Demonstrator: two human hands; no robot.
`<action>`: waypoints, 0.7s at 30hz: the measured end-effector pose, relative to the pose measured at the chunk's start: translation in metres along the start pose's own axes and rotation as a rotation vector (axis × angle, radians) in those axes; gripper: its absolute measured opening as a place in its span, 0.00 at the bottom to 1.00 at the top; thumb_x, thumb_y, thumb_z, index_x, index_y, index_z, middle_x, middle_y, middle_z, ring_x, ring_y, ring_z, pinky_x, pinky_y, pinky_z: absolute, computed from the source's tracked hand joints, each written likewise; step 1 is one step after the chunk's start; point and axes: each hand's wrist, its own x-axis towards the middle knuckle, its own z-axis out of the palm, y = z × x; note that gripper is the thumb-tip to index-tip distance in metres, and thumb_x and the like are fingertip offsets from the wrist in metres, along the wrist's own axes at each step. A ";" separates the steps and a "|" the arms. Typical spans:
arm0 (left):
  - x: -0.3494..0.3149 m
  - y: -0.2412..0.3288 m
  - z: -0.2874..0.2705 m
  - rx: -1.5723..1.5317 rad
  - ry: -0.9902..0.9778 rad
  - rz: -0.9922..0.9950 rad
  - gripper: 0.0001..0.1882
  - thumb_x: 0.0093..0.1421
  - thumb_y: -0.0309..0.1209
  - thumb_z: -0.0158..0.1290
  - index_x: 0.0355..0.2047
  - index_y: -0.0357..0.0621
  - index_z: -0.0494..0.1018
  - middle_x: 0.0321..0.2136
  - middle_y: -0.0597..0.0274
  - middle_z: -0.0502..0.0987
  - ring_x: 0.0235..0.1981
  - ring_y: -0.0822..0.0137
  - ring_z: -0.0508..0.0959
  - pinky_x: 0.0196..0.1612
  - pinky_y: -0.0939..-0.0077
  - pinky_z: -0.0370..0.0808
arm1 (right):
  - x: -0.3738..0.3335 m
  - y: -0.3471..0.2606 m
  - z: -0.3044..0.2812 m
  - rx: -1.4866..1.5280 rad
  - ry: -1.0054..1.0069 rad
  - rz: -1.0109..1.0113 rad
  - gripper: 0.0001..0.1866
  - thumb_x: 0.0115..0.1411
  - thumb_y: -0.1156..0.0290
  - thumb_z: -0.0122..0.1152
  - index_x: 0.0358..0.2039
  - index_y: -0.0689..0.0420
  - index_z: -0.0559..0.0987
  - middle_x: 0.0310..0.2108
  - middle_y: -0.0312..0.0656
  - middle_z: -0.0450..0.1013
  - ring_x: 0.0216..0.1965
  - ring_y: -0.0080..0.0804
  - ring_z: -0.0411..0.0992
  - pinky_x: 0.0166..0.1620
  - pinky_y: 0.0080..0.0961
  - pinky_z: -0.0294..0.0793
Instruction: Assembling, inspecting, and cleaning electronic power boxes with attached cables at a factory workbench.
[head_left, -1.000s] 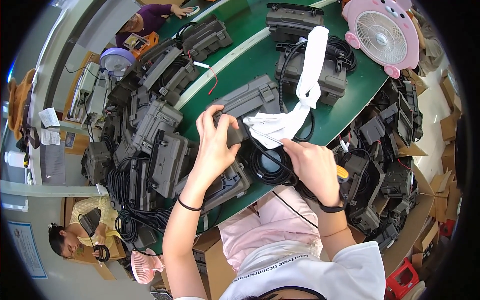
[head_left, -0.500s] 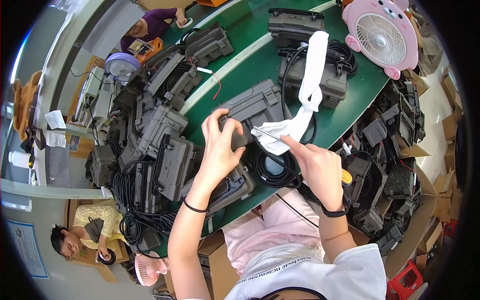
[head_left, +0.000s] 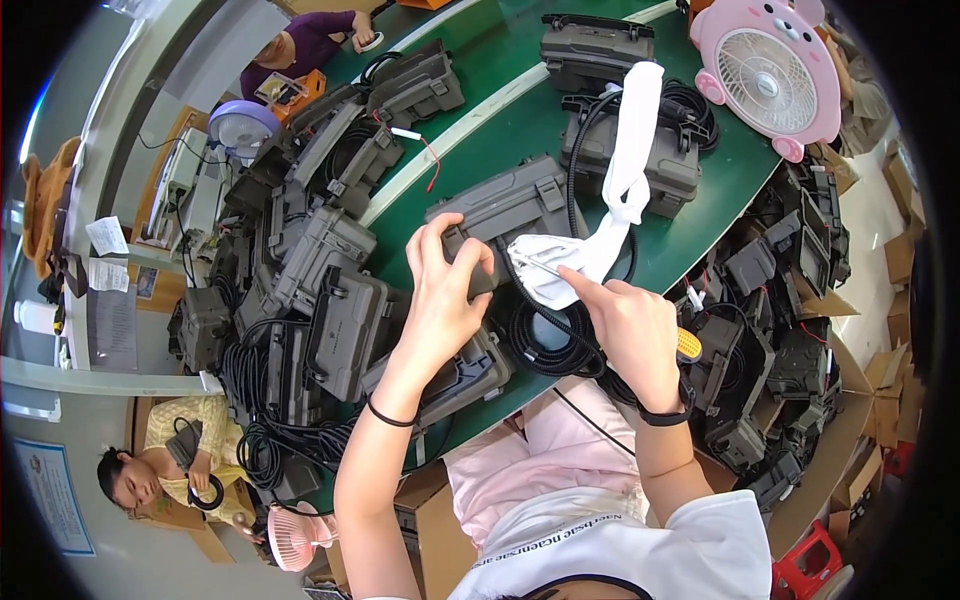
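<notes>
Grey case (head_left: 530, 210) lies at the centre of the frame on the green table (head_left: 720, 195), a little above both hands: its lower-left end is at the fingers of the left hand (head_left: 440, 288), and the right hand (head_left: 632, 335) is below and to the right of it, apart from it. The long axis of the case slants from lower left up to upper right in the frame, and its latched long side faces the bottom of the frame.

The left hand is half curled, its fingers bent over the lower-left end of the case and its thumb set apart below them, so that it grips that end. The right hand is closed around a screwdriver-like tool, index finger stretched along the metal shaft (head_left: 541, 266); the yellow handle (head_left: 688, 346) sticks out at the right of the hand. The shaft points to the upper left, toward the lower edge of the case; whether its tip touches the case I cannot tell.

A white cloth strip (head_left: 640, 120) runs from the upper right down to the case, bunched under the shaft and narrowed partway along. Below it, between the two hands, a coil of black cable (head_left: 555, 362) lies near the table's edge. Smallest are a thin dark band (head_left: 391, 415) on the left wrist and a black wristband (head_left: 662, 416) on the right
</notes>
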 end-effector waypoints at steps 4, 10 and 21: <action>-0.001 -0.002 0.002 0.016 0.011 -0.007 0.27 0.38 0.16 0.68 0.35 0.49 0.68 0.60 0.51 0.60 0.63 0.41 0.58 0.62 0.48 0.64 | 0.000 0.001 0.002 0.000 -0.021 0.031 0.19 0.58 0.70 0.63 0.49 0.38 0.84 0.16 0.38 0.66 0.18 0.39 0.70 0.23 0.35 0.67; -0.001 -0.001 0.001 0.017 0.013 -0.010 0.26 0.38 0.15 0.68 0.35 0.49 0.68 0.60 0.52 0.60 0.63 0.41 0.58 0.62 0.48 0.64 | 0.000 0.001 0.003 0.018 -0.015 0.036 0.19 0.58 0.71 0.63 0.49 0.37 0.84 0.16 0.38 0.67 0.18 0.39 0.70 0.23 0.35 0.68; 0.000 -0.001 0.002 0.009 0.011 -0.019 0.26 0.38 0.16 0.67 0.35 0.49 0.68 0.60 0.52 0.60 0.64 0.41 0.58 0.63 0.48 0.64 | -0.011 -0.001 0.015 0.012 0.025 0.029 0.23 0.56 0.74 0.61 0.52 0.40 0.82 0.16 0.37 0.66 0.17 0.37 0.71 0.22 0.34 0.71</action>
